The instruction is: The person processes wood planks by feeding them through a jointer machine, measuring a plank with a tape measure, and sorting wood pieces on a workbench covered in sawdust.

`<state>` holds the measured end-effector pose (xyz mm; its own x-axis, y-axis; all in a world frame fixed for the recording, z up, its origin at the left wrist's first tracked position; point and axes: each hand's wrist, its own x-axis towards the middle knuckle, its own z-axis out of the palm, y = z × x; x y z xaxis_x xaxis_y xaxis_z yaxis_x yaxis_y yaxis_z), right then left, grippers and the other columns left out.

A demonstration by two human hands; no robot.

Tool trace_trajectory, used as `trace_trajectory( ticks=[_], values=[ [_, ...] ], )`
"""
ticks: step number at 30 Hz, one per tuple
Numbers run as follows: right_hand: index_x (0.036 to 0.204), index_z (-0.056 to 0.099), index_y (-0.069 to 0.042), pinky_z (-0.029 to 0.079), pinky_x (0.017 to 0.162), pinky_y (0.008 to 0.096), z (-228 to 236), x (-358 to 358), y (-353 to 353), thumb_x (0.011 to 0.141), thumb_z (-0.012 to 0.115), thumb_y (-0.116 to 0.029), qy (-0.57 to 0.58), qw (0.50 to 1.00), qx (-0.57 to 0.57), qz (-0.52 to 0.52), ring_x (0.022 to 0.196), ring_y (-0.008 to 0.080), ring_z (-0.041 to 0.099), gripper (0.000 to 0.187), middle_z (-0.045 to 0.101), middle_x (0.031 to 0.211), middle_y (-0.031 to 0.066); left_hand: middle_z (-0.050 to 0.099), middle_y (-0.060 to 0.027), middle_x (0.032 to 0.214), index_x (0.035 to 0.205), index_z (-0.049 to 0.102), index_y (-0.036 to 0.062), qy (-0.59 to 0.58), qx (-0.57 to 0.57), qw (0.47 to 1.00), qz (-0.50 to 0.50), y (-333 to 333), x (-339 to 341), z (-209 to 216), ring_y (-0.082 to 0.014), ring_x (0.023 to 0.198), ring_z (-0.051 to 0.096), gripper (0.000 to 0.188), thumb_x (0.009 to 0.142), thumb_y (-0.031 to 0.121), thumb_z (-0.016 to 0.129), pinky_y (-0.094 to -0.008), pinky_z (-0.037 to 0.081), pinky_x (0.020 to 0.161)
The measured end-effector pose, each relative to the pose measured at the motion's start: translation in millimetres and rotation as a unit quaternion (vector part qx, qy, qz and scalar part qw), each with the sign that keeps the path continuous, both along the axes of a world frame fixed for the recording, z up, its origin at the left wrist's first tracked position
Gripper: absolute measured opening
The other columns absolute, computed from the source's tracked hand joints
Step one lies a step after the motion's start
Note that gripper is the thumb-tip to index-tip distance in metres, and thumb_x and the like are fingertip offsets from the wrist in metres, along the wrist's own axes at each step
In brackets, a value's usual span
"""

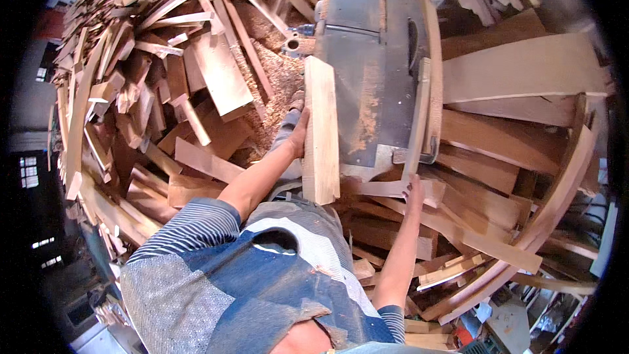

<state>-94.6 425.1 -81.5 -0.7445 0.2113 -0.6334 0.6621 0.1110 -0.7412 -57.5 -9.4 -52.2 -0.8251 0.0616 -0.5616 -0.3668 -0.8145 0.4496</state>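
Note:
Beside the near left edge of a grey metal machine table (pixel 354 85), my left hand (pixel 300 136) grips a thick pale wooden board (pixel 321 132) from its left side. Some of that hand's fingers are hidden behind the board. My right hand (pixel 413 191) is at the near end of a narrow wooden strip (pixel 418 115), which lies along the right side of the machine table. Its fingers seem closed around that end, though they show only in part. Sawdust lies on the metal surface.
Offcuts (pixel 219 72) are heaped on the left, with wood shavings (pixel 272 69) beside the machine. Wide planks (pixel 517 72) are stacked on the right. A long curved-looking board (pixel 544 223) borders them. A round metal fitting (pixel 293 44) juts from the machine's left side.

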Motion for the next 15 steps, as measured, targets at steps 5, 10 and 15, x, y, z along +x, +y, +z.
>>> trace_trajectory(
  ticks=[5, 10, 15],
  values=[
    [0.128, 0.063, -0.01, 0.052, 0.07, 0.0356, 3.7, -0.5, -22.0, 0.1, 0.065, -0.047, -0.046, 0.996, -0.053, -0.048, 0.09, 0.0174, 0.062, 0.047, 0.063, 0.103, 0.0051, 0.067, -0.0117, 0.134, 0.147, 0.054, 0.0081, 0.002, -0.016, 1.0, -0.009, -1.0, 1.2, 6.4, -0.0262, 0.116, 0.067, 0.105, 0.082, 0.09, 0.05, -0.0429, 0.052, 0.105],
    [0.117, 0.066, -0.003, 0.054, 0.059, 0.031, 1.2, 4.4, -20.1, 0.098, 0.071, -0.043, -0.024, 0.992, -0.103, -0.07, 0.075, 0.0151, 0.063, 0.044, 0.063, 0.088, 0.005, 0.066, -0.0113, 0.135, 0.148, 0.053, 0.0095, 0.006, 0.001, 1.0, -0.016, 0.0, -1.7, 8.0, -0.025, 0.119, 0.066, 0.107, 0.079, 0.092, 0.051, -0.0427, 0.051, 0.105],
    [0.114, 0.066, -0.002, 0.055, 0.061, 0.0303, 2.9, 15.2, -24.9, 0.1, 0.069, -0.038, 0.01, 0.991, -0.098, -0.093, 0.073, 0.0141, 0.061, 0.039, 0.062, 0.088, 0.0039, 0.068, -0.0113, 0.133, 0.148, 0.054, 0.0097, 0.013, 0.0, 1.0, -0.019, -0.6, -2.5, 2.8, -0.0252, 0.117, 0.067, 0.111, 0.076, 0.095, 0.049, -0.0429, 0.053, 0.104]
  ],
)
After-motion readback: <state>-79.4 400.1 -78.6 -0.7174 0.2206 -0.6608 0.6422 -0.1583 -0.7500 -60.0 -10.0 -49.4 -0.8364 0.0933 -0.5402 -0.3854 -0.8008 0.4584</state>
